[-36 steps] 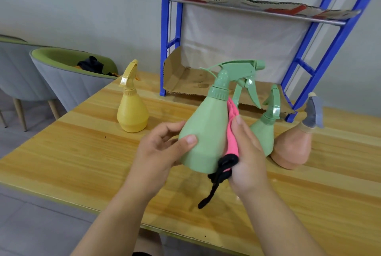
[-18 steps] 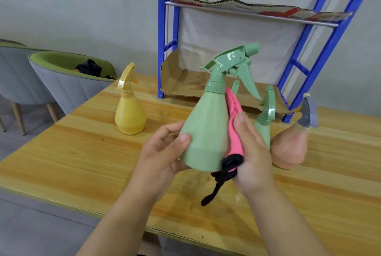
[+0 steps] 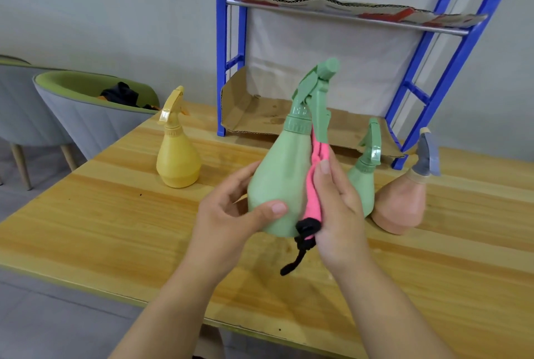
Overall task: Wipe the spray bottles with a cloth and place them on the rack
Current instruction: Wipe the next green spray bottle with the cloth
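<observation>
I hold a green spray bottle (image 3: 278,182) upright above the wooden table (image 3: 115,214), my left hand (image 3: 231,214) gripping its lower body with the thumb across the front. My right hand (image 3: 338,208) presses a pink cloth (image 3: 315,182) with a black strap against the bottle's right side. A yellow spray bottle (image 3: 177,156) stands at the left. A second green bottle (image 3: 364,176) stands behind my right hand, partly hidden. A peach bottle (image 3: 401,202) with a grey-blue trigger leans at the right. The blue rack (image 3: 221,69) stands behind, cardboard lining its shelves.
A green and grey chair (image 3: 81,110) with a dark item on its seat stands left of the table, another chair (image 3: 17,104) behind it. The rack's lower cardboard-lined shelf (image 3: 260,118) sits at table level. The table's near edge runs below my forearms.
The held green bottle has turned about its axis, so its nozzle now points away instead of to the right. My right hand with the cloth has slid slightly up its side.
</observation>
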